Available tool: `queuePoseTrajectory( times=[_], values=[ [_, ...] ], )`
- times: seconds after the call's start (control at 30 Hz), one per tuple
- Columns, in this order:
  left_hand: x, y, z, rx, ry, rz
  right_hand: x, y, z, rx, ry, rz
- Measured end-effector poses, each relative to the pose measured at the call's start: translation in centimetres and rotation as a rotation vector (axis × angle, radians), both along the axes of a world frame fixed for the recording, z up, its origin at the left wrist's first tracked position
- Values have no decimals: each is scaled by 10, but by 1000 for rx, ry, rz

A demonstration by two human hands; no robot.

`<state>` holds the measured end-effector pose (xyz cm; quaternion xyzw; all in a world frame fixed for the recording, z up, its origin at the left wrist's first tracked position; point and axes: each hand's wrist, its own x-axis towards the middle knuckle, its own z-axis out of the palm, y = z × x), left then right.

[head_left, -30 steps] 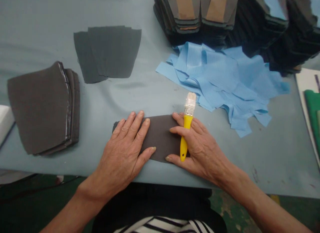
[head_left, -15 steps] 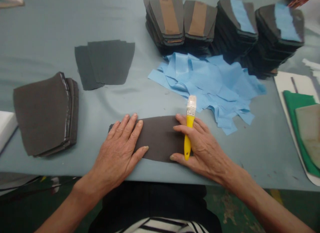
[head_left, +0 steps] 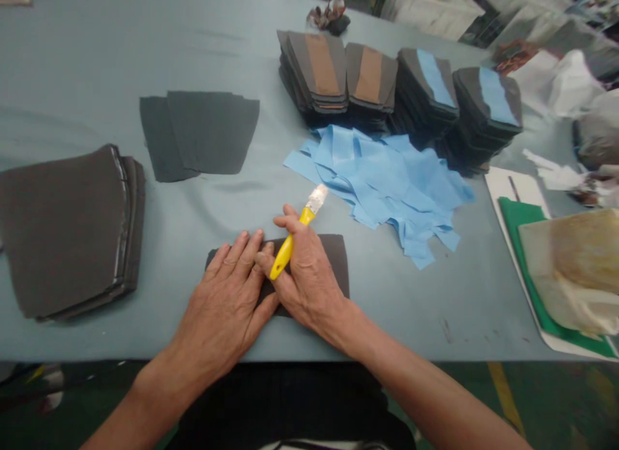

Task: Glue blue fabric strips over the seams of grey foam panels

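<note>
Near the front edge of the table [head_left: 396, 321], the left hand [head_left: 222, 298] lies flat on a dark sheet [head_left: 333, 263], fingers extended. Over the same sheet, the right hand [head_left: 309, 269] grips a brush [head_left: 284, 256], its bristles near the blue strips [head_left: 382, 179]. Left of them sits a stack [head_left: 62, 231].

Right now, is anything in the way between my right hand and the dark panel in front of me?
Nothing visible. Your right hand is over the dark panel, carrying the yellow-handled brush on its upper side. Your left hand covers the panel's left part, close against the right.
</note>
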<state>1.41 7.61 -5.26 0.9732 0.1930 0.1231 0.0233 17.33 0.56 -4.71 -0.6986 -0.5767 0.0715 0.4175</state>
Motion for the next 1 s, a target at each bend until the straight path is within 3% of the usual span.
queuePoseTrajectory(
  times=[0.17, 0.37, 0.73, 0.87, 1.0],
  values=[
    [2, -1, 2, 17, -6, 5, 17, -22, -3, -52, -72, -38],
    [2, -3, 3, 10, 2, 15, 34, -43, -4, -110, -182, 20],
    [0, -2, 10, -10, 97, 18, 34, -42, -8, -61, -179, 21],
    [13, -15, 18, 23, 91, 19, 35, -43, -10, -33, -179, 40],
    [33, -28, 21, -48, 90, -41, 38, -44, -16, 3, -179, 45]
  ],
)
